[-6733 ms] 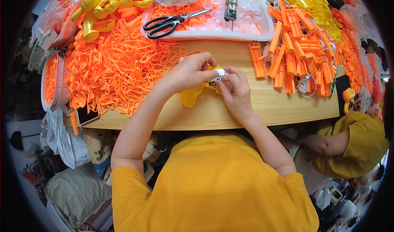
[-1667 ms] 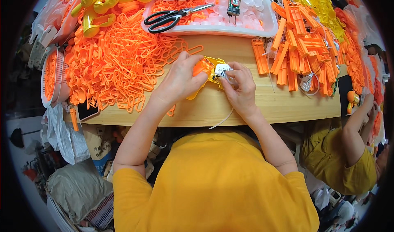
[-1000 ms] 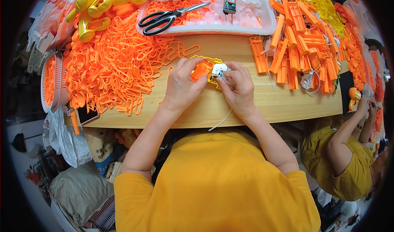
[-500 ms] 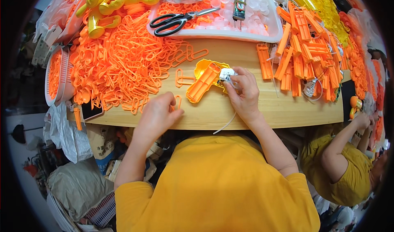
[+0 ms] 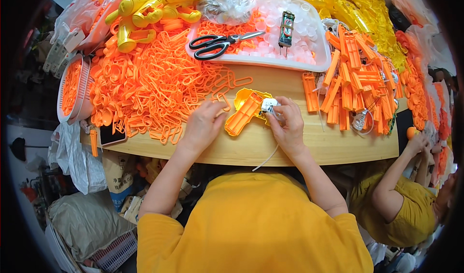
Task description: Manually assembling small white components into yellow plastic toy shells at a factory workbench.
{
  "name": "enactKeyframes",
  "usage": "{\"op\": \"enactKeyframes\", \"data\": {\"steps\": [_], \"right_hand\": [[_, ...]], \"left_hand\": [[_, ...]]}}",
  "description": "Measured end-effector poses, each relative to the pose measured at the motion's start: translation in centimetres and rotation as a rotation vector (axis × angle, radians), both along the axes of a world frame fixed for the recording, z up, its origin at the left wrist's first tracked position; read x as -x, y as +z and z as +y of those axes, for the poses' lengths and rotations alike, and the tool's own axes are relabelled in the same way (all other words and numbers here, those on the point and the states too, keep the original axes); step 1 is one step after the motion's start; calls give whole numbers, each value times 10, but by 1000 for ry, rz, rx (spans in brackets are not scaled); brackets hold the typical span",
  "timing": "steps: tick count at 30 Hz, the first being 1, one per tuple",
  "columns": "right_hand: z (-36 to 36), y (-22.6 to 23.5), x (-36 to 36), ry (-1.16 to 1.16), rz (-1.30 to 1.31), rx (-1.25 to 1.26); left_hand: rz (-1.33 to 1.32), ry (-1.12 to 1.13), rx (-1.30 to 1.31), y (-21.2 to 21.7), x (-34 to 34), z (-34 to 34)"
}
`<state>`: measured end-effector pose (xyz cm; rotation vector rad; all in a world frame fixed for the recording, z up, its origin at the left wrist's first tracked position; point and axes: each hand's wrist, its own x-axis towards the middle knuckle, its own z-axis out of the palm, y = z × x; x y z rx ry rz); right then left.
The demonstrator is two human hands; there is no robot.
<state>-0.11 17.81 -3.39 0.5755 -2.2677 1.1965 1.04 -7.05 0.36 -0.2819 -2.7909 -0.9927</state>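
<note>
A yellow gun-shaped half casing (image 5: 241,97) lies on the table in front of me, with an orange battery holder (image 5: 242,113) set in its handle. My right hand (image 5: 288,128) is closed around a small white unit (image 5: 268,105) at the casing's right side. A thin pale tube (image 5: 266,159) trails below that hand toward the table edge. To the casing's left, my left hand (image 5: 202,127) has its fingers drawn together at an orange elongated loop (image 5: 222,99). The fingertips partly cover the loop's lower end.
A heap of orange loops (image 5: 162,79) fills the left. Behind, a white tray (image 5: 270,64) bears scissors (image 5: 217,45), clear caps and a battery pack (image 5: 286,29). Orange battery holders (image 5: 345,84) with wires are piled right. A co-worker's hand (image 5: 419,141) shows at far right.
My left hand has moved up and inward, reaching the orange loop beside the casing. My right hand keeps its grip on the white unit. The whole view has shifted slightly.
</note>
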Motion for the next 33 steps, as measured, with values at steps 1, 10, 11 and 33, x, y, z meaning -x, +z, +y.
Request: {"op": "enactKeyframes", "data": {"steps": [1, 10, 11, 33], "right_hand": [[0, 0, 0, 0, -10, 3], [2, 1, 8, 36, -10, -9], [2, 0, 8, 35, -4, -9], [-2, -1, 8, 31, 9, -2]], "left_hand": [[-35, -93, -20, -1, 3, 3], [104, 6, 103, -5, 38, -13], [100, -18, 51, 3, 40, -12], [64, -312, 655, 74, 202, 55]]}}
